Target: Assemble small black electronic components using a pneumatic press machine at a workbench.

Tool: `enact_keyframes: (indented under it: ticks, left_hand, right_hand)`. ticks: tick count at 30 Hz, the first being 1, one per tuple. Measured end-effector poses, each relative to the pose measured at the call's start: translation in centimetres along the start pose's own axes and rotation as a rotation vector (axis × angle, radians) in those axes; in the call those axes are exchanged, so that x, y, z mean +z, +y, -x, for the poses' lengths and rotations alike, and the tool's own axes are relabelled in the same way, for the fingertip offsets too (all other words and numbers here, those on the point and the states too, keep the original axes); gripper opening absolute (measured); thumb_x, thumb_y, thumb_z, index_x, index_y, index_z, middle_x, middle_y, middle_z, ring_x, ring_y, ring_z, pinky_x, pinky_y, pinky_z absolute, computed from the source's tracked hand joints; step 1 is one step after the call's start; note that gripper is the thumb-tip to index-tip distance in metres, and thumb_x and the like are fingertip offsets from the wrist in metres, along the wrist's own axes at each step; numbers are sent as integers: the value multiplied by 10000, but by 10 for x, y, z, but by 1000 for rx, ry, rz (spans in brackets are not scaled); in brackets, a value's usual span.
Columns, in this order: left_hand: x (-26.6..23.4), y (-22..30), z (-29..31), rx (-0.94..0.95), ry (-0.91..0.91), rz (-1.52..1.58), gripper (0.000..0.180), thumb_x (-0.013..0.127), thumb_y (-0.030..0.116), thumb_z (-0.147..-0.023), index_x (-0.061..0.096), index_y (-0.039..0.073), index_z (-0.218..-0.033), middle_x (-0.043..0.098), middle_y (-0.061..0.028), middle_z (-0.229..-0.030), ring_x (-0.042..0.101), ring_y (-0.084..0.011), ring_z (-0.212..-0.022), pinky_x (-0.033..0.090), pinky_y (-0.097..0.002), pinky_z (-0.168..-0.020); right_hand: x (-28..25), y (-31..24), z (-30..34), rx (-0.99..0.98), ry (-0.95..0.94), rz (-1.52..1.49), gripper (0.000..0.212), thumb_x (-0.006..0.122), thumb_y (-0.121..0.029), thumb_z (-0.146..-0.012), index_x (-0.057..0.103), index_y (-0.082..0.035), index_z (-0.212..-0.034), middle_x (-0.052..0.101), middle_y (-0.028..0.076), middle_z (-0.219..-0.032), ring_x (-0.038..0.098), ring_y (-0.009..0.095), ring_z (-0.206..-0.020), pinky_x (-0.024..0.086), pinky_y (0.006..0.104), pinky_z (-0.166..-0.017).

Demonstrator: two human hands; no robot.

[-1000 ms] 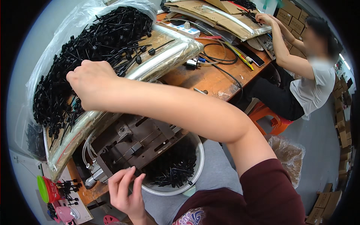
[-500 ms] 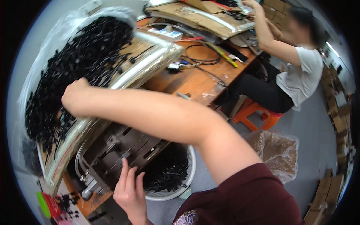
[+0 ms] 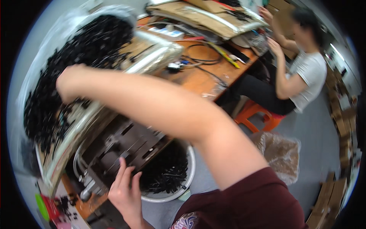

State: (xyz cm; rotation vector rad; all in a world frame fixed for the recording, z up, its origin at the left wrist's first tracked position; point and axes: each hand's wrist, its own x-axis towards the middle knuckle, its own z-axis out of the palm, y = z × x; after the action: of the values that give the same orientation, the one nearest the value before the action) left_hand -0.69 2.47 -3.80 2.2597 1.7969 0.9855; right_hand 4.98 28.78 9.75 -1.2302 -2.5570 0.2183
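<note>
The right hand [image 3: 70,82] reaches far across the body to the large heap of small black plastic parts [image 3: 72,65], which lies on a tray lined with shiny clear film [image 3: 152,57] at the left of the worktop [image 3: 202,78]. The hand looks closed like a fist at the edge of the heap, but the picture is blurred and its fingers are turned away, so I cannot tell if they are clamped on some parts or only pressed together. The tray seems tilted toward the person, probably so that the parts are easy to reach or slide down. The left hand [image 3: 126,191] rests low, with its fingers apart and laid flat on the dark metal machine block [image 3: 129,143], as if to steady it. Just beside this hand, under the block, stands a round white basket [image 3: 188,173] full of the same black parts; it seems placed there to catch what comes out. At the lower left there are small bright objects, a green one [image 3: 41,200] and a red one [image 3: 51,212], too blurred to name. On the floor lies a clear plastic bag [image 3: 280,152] with brownish contents. Brown cardboard boxes [image 3: 329,198] stand at the right edge. A co-worker in a grey shirt [image 3: 310,72] sits on an orange stool [image 3: 255,114] at the far worktop.
</note>
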Motion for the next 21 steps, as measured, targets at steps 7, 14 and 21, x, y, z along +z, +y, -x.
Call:
enact_keyframes:
  ticks: [7,14,21]
  left_hand:
    - [-2,9,-9,95,24,-14,221,795,107,-682,694,27,-862,686,-107,-1158,671,-254,-676,530,-311,-627]
    - [-1,-1,-2,83,71,-2,209,799,110,-675,688,31,-834,700,-93,-1131,679,-233,-680,533,-300,-618]
    - [-1,-6,-1,99,103,56,212,802,134,-681,694,35,-833,700,-106,-1128,696,-227,-720,548,-298,-653]
  right_hand:
    - [-21,39,6,94,23,-288,239,646,-219,-842,716,-8,-929,720,69,-871,599,95,-530,513,214,-534]
    - [-37,22,37,57,167,-787,129,607,-40,-824,667,29,-915,665,88,-765,613,140,-620,488,266,-571]
    - [-33,43,39,203,169,-1131,145,598,-81,-916,628,19,-1016,632,73,-800,585,128,-622,477,242,-565]
